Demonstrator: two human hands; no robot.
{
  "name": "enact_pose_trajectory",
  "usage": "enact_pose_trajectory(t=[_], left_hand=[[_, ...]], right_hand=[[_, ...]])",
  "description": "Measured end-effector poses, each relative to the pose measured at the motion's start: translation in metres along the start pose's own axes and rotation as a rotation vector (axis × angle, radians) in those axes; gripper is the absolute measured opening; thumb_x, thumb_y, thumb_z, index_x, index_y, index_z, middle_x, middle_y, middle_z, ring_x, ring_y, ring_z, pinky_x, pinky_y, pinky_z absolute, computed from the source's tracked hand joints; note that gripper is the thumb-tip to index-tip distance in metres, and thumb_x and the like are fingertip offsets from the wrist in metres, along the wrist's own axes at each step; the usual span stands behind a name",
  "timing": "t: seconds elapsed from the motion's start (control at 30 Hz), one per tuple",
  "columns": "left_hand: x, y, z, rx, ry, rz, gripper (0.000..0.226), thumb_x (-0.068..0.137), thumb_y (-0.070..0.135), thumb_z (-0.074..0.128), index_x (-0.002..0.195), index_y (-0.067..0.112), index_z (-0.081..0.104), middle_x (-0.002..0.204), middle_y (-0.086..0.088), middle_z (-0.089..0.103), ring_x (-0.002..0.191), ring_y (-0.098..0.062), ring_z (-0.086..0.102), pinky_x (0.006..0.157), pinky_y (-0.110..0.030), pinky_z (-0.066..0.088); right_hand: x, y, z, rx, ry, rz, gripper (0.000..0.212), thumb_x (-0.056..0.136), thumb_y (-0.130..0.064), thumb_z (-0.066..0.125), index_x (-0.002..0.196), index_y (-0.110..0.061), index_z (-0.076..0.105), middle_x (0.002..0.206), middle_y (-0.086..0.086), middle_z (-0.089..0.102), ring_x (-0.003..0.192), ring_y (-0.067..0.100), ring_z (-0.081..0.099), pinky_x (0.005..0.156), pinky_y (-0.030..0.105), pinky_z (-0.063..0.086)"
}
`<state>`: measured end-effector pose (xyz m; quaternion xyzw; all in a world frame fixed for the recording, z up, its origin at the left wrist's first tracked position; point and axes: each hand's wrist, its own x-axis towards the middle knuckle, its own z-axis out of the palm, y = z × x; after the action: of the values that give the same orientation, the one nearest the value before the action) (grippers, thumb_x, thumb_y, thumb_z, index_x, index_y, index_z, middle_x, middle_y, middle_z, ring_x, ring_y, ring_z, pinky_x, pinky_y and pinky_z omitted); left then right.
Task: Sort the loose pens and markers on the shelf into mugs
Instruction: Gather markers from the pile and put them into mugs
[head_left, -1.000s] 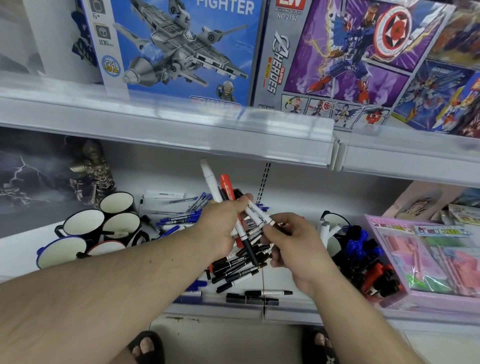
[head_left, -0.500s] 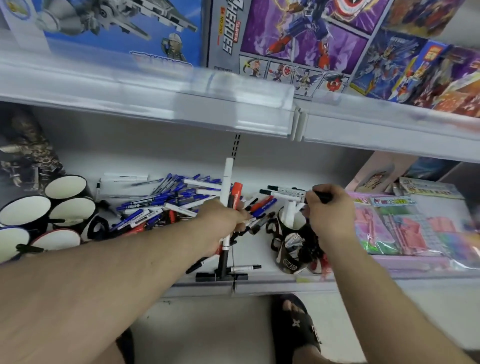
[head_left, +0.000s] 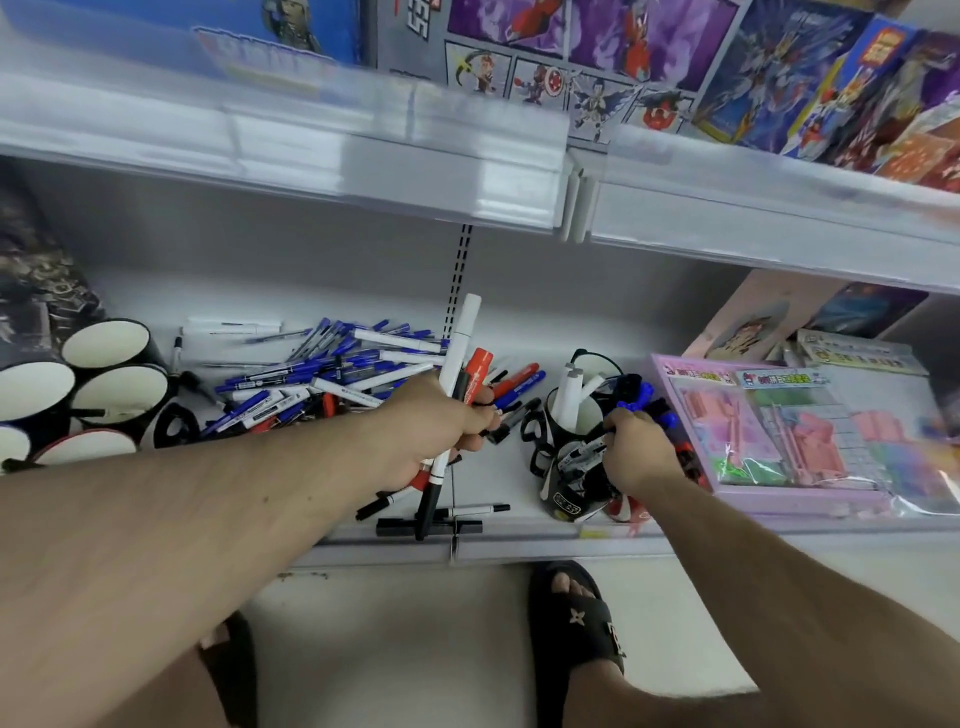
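My left hand (head_left: 436, 431) grips a bundle of markers (head_left: 460, 364), a long white one and a red-capped one sticking up. My right hand (head_left: 631, 452) holds a black-and-white marker (head_left: 584, 452) low over a black mug (head_left: 566, 478) on the shelf; white markers stand in a mug just behind (head_left: 569, 400). A heap of loose blue and white pens (head_left: 332, 369) lies on the shelf behind my left hand. A few black markers (head_left: 441, 522) lie at the shelf's front edge.
Several empty black mugs with white insides (head_left: 114, 384) stand at the left. A pink boxed toy set (head_left: 789, 431) lies at the right. The upper shelf edge (head_left: 363, 156) hangs overhead with toy boxes on it. Sandalled feet (head_left: 576, 618) stand below.
My right hand has dropped from above the mugs down to the front mug with a marker. The view has tilted further down and right. My left hand keeps its bundle.
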<state>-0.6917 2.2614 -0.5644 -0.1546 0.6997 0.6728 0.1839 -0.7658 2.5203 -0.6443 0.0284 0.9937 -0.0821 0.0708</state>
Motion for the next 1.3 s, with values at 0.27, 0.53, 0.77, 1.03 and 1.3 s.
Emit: enact_pose_trajectory(t=[0.27, 0.53, 0.77, 1.03, 1.3], left_hand=[[0.003, 0.002, -0.02, -0.073, 0.005, 0.0, 0.015, 0.092, 0.006, 0.063, 0.101, 0.017, 0.067, 0.079, 0.004, 0.074, 0.055, -0.007, 0.058, 0.059, -0.023, 0.045], [-0.004, 0.002, -0.028, -0.11, -0.052, -0.019, 0.015, 0.093, 0.007, 0.062, 0.101, 0.019, 0.067, 0.08, 0.004, 0.074, 0.055, -0.005, 0.06, 0.062, -0.025, 0.048], [-0.008, 0.006, -0.028, -0.256, -0.074, -0.001, 0.014, 0.093, 0.006, 0.062, 0.1, 0.016, 0.067, 0.083, -0.002, 0.074, 0.061, -0.01, 0.062, 0.064, -0.027, 0.049], [-0.018, 0.02, -0.029, -0.516, -0.054, 0.06, 0.008, 0.095, 0.013, 0.059, 0.096, 0.018, 0.066, 0.075, 0.001, 0.071, 0.065, -0.012, 0.065, 0.064, -0.026, 0.049], [-0.019, 0.018, -0.041, -0.29, 0.04, 0.127, 0.009, 0.091, 0.023, 0.066, 0.085, 0.016, 0.064, 0.077, 0.002, 0.069, 0.061, -0.006, 0.062, 0.055, -0.021, 0.048]], right_hand=[[-0.016, 0.002, 0.049, -0.403, -0.116, -0.139, 0.069, 0.101, -0.055, 0.015, 0.153, -0.012, 0.025, 0.163, 0.01, 0.017, 0.148, 0.031, 0.013, 0.12, 0.047, 0.003], [-0.011, 0.002, 0.044, -0.423, -0.245, -0.096, 0.077, 0.095, -0.067, 0.004, 0.155, -0.024, -0.015, 0.163, 0.008, -0.019, 0.15, 0.027, -0.018, 0.119, 0.054, -0.012], [-0.032, -0.07, -0.006, 0.404, -0.187, -0.085, 0.065, 0.099, -0.062, 0.027, 0.148, -0.023, 0.041, 0.145, 0.005, 0.051, 0.134, 0.025, 0.046, 0.115, 0.046, 0.029], [-0.113, -0.153, -0.038, 1.171, -0.608, 0.12, 0.07, 0.097, -0.067, 0.024, 0.114, -0.012, 0.063, 0.082, 0.013, 0.074, 0.066, 0.027, 0.068, 0.064, 0.033, 0.051], [-0.125, -0.16, -0.035, 1.636, -0.417, 0.356, 0.017, 0.1, -0.019, 0.056, 0.086, -0.01, 0.059, 0.058, 0.003, 0.052, 0.046, 0.012, 0.041, 0.043, 0.022, 0.037]])
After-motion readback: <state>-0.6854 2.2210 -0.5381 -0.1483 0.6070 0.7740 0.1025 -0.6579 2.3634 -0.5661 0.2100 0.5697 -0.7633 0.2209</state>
